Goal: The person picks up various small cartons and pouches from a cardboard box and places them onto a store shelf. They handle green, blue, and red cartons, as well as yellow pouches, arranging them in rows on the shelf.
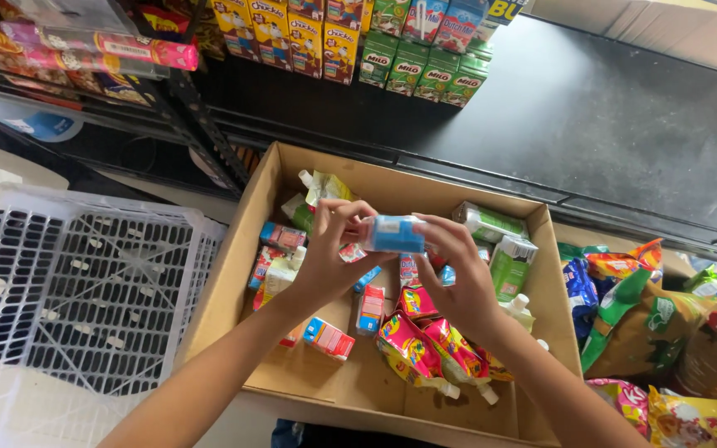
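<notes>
Holding a small blue drink carton (pixel 394 233) between them, the left hand (pixel 331 253) and right hand (pixel 458 274) pinch it above the cardboard box (pixel 234 274); fingertip grips this light could let it slip among the pouches.

The head camera looked steeply down from close above at a cardboard box (pixel 234 274) on the floor beside shelves (pixel 209 133).

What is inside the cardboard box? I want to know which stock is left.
Cardboard box: small drink cartons, green cartons, spouted pouches. Both hands hold a blue carton, hiding what lies under them.
</notes>
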